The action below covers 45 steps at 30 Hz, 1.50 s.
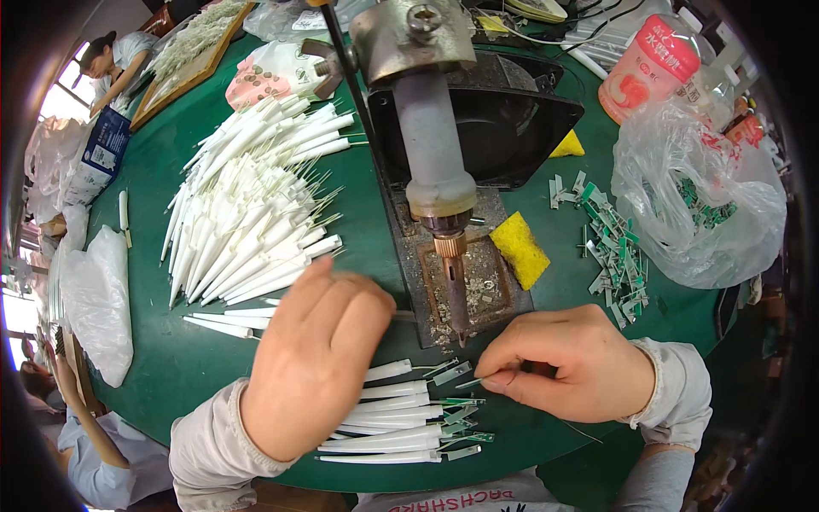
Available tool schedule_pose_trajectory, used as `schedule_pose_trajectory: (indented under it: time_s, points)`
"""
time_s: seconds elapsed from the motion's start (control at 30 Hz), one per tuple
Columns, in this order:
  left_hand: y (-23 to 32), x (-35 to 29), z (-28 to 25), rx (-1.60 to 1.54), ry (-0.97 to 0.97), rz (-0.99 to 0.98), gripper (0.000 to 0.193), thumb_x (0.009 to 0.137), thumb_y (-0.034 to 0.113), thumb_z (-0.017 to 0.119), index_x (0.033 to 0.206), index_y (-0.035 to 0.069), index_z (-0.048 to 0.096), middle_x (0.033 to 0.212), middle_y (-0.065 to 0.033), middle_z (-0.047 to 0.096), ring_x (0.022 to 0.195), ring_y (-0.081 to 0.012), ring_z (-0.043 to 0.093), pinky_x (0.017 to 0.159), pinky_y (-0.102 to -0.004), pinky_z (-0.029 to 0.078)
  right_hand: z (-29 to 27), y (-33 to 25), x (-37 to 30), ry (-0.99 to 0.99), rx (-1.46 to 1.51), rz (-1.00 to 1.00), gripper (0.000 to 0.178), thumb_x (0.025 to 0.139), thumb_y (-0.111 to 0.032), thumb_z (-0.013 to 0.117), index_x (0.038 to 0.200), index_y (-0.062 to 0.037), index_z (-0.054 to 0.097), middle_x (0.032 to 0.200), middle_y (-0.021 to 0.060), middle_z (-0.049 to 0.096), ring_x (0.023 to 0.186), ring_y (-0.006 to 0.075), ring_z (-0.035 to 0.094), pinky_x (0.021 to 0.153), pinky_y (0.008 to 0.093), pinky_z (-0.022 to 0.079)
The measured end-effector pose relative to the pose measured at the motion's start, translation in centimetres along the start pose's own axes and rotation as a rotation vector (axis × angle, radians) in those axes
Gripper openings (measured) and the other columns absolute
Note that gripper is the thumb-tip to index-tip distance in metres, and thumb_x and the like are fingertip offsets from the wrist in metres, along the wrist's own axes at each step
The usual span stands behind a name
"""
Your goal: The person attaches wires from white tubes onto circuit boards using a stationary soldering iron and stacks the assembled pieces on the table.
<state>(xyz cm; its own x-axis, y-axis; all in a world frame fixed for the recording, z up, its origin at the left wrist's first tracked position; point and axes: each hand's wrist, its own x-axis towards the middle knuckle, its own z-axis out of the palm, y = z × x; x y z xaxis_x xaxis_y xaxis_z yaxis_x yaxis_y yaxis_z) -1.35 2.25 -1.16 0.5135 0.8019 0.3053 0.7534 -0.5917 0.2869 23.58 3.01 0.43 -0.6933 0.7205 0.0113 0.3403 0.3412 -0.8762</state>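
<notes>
My left hand (pixel 320 358) is curled over the near edge of a pile of white tapered tubes (pixel 239 213) with thin wire ends. Its fingertips are hidden, so I cannot make out what they hold. Between thumb and forefinger, my right hand (pixel 567 363) pinches a thin solder wire (pixel 467 384), whose tail trails out to the right. Just above those fingertips, a soldering iron (pixel 456 299) points straight down from its metal holder (pixel 414 38). Below, several white tubes with small green circuit boards (pixel 452 418) at their wire ends lie side by side.
A yellow sponge (pixel 520 249) lies beside the solder-spattered base plate (pixel 418 294). Loose small boards (pixel 618 269) and a clear plastic bag (pixel 699 230) are at the right, near a pink-labelled bottle (pixel 648 64). Behind the iron stands a black fan (pixel 486 119). Other people sit at the left.
</notes>
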Motion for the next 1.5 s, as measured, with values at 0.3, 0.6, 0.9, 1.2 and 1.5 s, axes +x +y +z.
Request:
schedule_pose_trajectory:
  time_s: [0.3,0.6,0.9,1.2,1.5]
  points:
    - [3.1,-0.9,-0.1,0.024,0.171,0.460,0.023,0.062,0.008,0.066,0.084,0.003,0.062,0.083,-0.0108,0.057,0.071,-0.0249,0.061,0.070,-0.0419,0.057,1.0,1.1,0.1,-0.197,0.764,0.424,0.020,0.088,-0.003,0.066,0.107,-0.0018,0.062,0.087,0.0038,0.068,0.070,0.0089,0.066,0.056,0.0212,0.051]
    - [4.5,-1.9,-0.5,0.149,0.187,0.443,0.017,0.067,0.006,0.067,0.084,0.003,0.064,0.083,-0.0083,0.059,0.068,-0.0201,0.061,0.061,-0.0330,0.054,1.0,0.6,0.5,-0.319,0.815,0.534,0.012,0.089,-0.004,0.066,0.100,-0.0019,0.064,0.084,0.0038,0.066,0.072,0.0093,0.064,0.054,0.0215,0.048]
    - [3.6,-1.5,-0.5,-0.110,0.116,0.373,0.030,0.058,0.007,0.069,0.086,-0.002,0.066,0.085,-0.0117,0.063,0.067,-0.0212,0.062,0.053,-0.0273,0.050,1.4,0.0,-0.2,-0.063,0.334,0.150,0.012,0.081,-0.001,0.068,0.090,-0.0024,0.061,0.080,0.0107,0.063,0.068,0.0253,0.063,0.058,0.0307,0.049]
    - [3.6,-1.8,-0.4,-0.238,0.078,0.351,0.033,0.059,0.010,0.066,0.089,-0.004,0.065,0.083,-0.0130,0.065,0.070,-0.0236,0.064,0.055,-0.0290,0.053,2.2,0.5,-0.4,0.063,-0.030,-0.219,0.019,0.074,-0.002,0.074,0.092,-0.0033,0.067,0.079,0.0077,0.064,0.062,0.0206,0.063,0.054,0.0285,0.051]
    - [3.8,-1.4,-0.8,-0.310,0.002,0.248,0.031,0.059,0.007,0.067,0.088,-0.004,0.066,0.085,-0.0151,0.066,0.071,-0.0243,0.066,0.057,-0.0296,0.054,2.4,0.6,-0.6,0.076,-0.117,-0.301,0.020,0.073,0.001,0.073,0.091,-0.0032,0.067,0.079,0.0067,0.063,0.062,0.0220,0.063,0.053,0.0289,0.051]
